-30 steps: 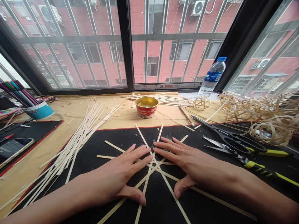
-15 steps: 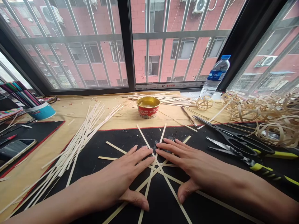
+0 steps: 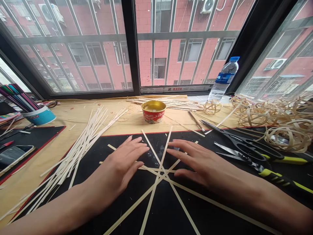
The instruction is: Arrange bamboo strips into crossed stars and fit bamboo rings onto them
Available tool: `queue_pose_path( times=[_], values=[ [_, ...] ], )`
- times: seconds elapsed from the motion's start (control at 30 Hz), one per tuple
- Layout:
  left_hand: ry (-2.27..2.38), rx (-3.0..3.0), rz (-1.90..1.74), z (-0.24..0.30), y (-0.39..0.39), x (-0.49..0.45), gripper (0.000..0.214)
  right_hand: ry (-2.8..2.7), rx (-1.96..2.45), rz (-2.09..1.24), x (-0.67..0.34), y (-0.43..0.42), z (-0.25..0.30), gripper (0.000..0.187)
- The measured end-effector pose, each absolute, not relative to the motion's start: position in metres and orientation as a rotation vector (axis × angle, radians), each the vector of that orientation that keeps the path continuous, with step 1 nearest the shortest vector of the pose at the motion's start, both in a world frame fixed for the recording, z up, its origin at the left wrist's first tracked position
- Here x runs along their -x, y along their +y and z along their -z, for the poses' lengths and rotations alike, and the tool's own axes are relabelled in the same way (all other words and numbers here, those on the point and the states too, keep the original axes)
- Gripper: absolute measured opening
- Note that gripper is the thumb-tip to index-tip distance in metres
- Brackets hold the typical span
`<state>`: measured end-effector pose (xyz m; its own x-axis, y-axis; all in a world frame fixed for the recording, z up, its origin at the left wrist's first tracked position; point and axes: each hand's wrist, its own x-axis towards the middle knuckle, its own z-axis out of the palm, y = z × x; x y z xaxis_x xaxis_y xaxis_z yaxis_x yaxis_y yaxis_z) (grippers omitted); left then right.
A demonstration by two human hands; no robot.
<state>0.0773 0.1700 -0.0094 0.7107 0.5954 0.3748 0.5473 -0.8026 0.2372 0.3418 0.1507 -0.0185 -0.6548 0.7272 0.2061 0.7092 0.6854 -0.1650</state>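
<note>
While pale flat strips (image 3: pixel 163 173) fan out in a crossed star mid-mat, both hands flank the crossing: left hand (image 3: pixel 126 160) palm-down, thumb apart from fingers, right hand (image 3: pixel 198 160) much the same, neither clamped on anything. Whether the fingertips press the strips, I can't tell. The overlaps probably help pin each strip, and hands either side could steady the lot.

Beneath it all, a black mat (image 3: pixel 166 209) with red edging, glistening beyond the crossing — perhaps wet. Loose strips (image 3: pixel 75 153) lie left, within easy reach; yellow-handled shears (image 3: pixel 256 166) wait right. Farther on, the tan worktop (image 3: pixel 122 127) carries a red-and-gold bowl (image 3: pixel 153 116), woven balls (image 3: pixel 285 135) and a water bottle (image 3: pixel 223 80) — then barred windows, and a pinkish-red building (image 3: pixel 144 62) outside.
</note>
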Motion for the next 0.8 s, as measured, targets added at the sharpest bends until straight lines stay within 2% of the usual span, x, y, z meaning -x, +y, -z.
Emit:
queue_pose_path(
  times=[0.07, 0.13, 0.43, 0.7, 0.8],
  values=[
    [0.945, -2.833, -0.676, 0.007, 0.168, -0.077, 0.028, -2.604, 1.182, -0.078, -0.343, 0.150, 0.017, 0.030],
    [0.961, -2.850, -0.637, 0.005, 0.166, -0.078, 0.021, -2.607, 1.183, -0.111, -0.344, 0.150, 0.017, 0.025],
    [1.094, -2.851, -0.337, 0.002, 0.158, -0.079, 0.023, -2.610, 1.105, -0.194, -0.347, 0.150, 0.018, 0.025],
    [1.157, -2.887, -0.190, 0.006, 0.148, -0.085, 0.008, -2.705, 0.964, -0.324, -0.346, 0.150, 0.015, 0.052],
    [1.190, -2.988, -0.272, 0.016, 0.145, -0.086, 0.018, -2.728, 0.999, -0.339, -0.346, 0.150, 0.014, 0.062]
  ],
)
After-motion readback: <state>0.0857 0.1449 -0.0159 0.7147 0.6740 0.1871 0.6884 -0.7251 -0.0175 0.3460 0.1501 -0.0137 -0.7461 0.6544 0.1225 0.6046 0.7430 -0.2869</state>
